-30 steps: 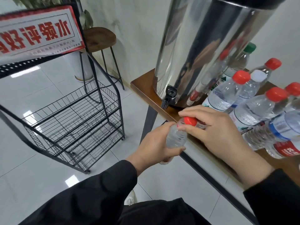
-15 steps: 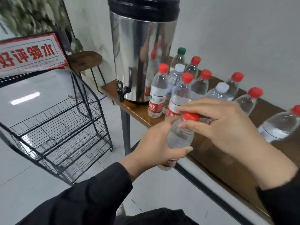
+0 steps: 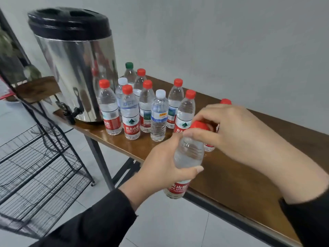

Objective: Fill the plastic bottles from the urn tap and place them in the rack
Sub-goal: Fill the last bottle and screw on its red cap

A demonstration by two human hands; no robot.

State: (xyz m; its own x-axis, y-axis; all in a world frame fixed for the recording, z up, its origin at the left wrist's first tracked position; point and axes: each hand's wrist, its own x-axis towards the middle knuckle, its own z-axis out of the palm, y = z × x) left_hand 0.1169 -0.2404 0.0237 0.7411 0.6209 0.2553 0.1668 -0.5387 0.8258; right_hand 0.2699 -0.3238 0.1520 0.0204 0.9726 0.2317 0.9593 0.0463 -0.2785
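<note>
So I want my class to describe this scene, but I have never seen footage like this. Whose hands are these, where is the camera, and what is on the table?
The camera sits on a person's head, looking forward and down, so you see that person's own two hands and black sleeves. The left hand grips the body of a plastic bottle with a red label, held in front of the table edge. The right hand pinches its red cap with the fingers. On the wooden table stands a steel urn with a black lid and a small black tap low on its side. Beside it stands a cluster of upright bottles, mostly red-capped, two white-capped, one green-capped. A black wire rack stands on the floor at left.
</note>
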